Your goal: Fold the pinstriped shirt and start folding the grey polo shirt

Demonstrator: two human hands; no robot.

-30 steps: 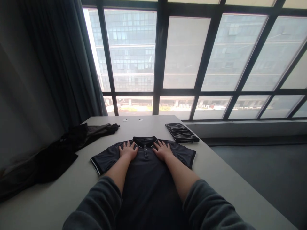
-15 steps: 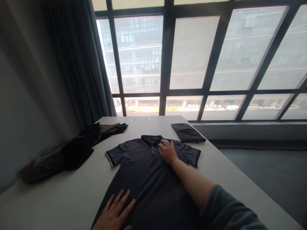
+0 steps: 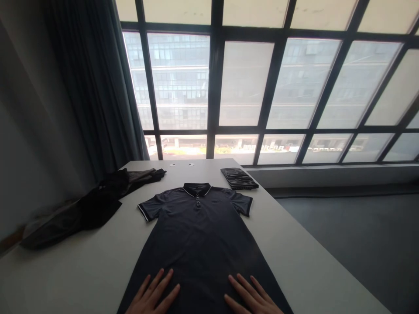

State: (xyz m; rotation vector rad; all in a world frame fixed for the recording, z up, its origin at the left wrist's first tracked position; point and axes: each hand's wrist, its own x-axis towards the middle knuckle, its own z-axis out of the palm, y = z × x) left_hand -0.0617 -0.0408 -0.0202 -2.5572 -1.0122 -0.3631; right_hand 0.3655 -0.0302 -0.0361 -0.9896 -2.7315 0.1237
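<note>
A dark navy polo shirt (image 3: 199, 235) lies spread face up, its black collar at the far end and both short sleeves out to the sides. White lines trim the collar and sleeve cuffs, and the button placket is closed up near the neck. My left hand (image 3: 153, 294) rests flat on the lower left of the shirt, fingers spread. Opposite it, on the lower right, my right hand (image 3: 250, 296) lies flat with its fingers apart. Neither hand grips the cloth. The shirt's hem runs out of view at the bottom.
The white table (image 3: 85, 266) reaches toward a large window (image 3: 242, 87). A folded black-and-white striped garment (image 3: 239, 179) sits near its right edge. Dark clothes (image 3: 94, 203) are heaped along the left side, below a dark curtain (image 3: 98, 87). Two round cable covers show at the far end.
My right hand has come back from beside the collar to the shirt's lower right. The right side of the shirt's chest now lies uncovered. My left hand stays flat at the lower left.
</note>
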